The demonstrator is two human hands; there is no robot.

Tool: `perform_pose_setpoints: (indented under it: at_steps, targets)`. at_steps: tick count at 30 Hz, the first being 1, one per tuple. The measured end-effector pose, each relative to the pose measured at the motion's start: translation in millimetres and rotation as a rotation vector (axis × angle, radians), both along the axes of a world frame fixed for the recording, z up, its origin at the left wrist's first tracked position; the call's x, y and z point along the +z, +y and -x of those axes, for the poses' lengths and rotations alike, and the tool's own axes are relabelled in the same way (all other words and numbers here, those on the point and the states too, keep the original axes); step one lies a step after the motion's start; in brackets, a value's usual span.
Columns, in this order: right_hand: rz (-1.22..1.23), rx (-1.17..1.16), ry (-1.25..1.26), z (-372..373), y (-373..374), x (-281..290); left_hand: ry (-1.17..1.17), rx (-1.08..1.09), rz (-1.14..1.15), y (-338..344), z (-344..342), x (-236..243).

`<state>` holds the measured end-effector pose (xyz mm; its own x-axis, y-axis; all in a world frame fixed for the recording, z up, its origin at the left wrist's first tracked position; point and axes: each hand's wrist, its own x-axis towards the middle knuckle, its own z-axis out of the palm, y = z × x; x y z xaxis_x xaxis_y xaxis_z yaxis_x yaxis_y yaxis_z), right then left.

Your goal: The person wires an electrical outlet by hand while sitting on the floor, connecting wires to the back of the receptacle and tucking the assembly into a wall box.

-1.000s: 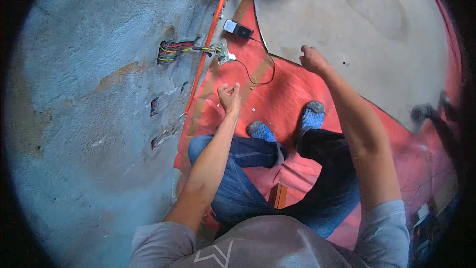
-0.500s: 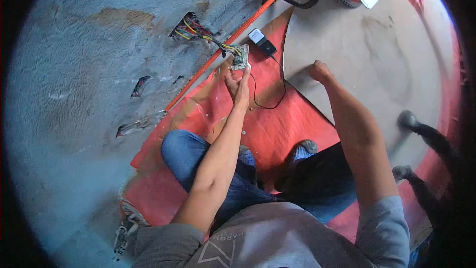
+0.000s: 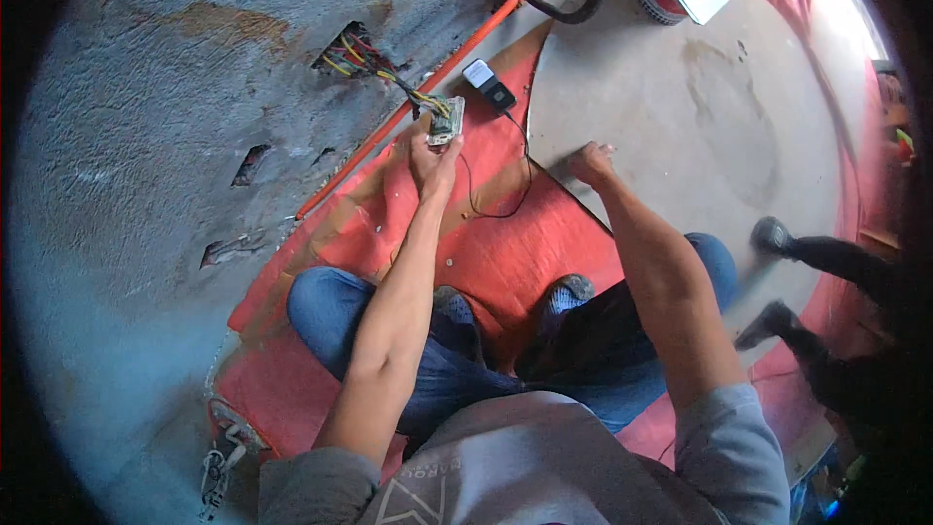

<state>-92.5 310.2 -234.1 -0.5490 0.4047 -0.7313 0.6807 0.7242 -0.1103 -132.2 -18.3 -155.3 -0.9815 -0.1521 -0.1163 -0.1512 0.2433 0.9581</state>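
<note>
**Left hand [image 3: 433,163] clamped on wired outlet module [image 3: 445,122]; right hand [image 3: 593,163] loosely curled**

Module is off the wall, just beside the orange conduit [image 3: 474,42], over the red sheeting [image 3: 520,253]. My left thumb and fingers pinch its near end, wired side facing up. Multicolored wires [image 3: 397,80] run from it across the conduit into a rough hole [image 3: 342,51] in the blue-gray wall [image 3: 146,117]. Right fingers are bent in, at the edge of the gray board [image 3: 671,102]; can't tell if they touch it. Black-and-white device [image 3: 489,87] lies on the sheeting near the module; its thin black cable [image 3: 526,151] loops back toward my left hand. Further out: black hose [image 3: 583,16] and a bucket [image 3: 658,3] on the board. Another person's feet [image 3: 771,235] at far right.
</note>
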Motion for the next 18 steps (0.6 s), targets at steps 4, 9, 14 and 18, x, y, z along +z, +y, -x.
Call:
perform_pose_setpoints:
  at_steps: [4,9,14,18]
  targets:
    - [-0.012,0.012,-0.047,-3.7,26.1,-12.6,-0.082,-0.062,-0.065,9.2,-14.8,24.4]
    - [0.084,-0.169,0.04,-0.8,-2.0,32.8,-0.224,-0.146,-0.118,-8.7,-24.1,73.1]
    - [0.038,-0.116,0.05,-1.6,-4.6,41.3,-0.248,-0.239,-0.062,-25.0,-19.2,98.7]
    - [0.013,-0.197,0.097,-1.6,-6.3,39.4,-0.384,-0.33,-0.025,-42.6,-13.1,109.5]
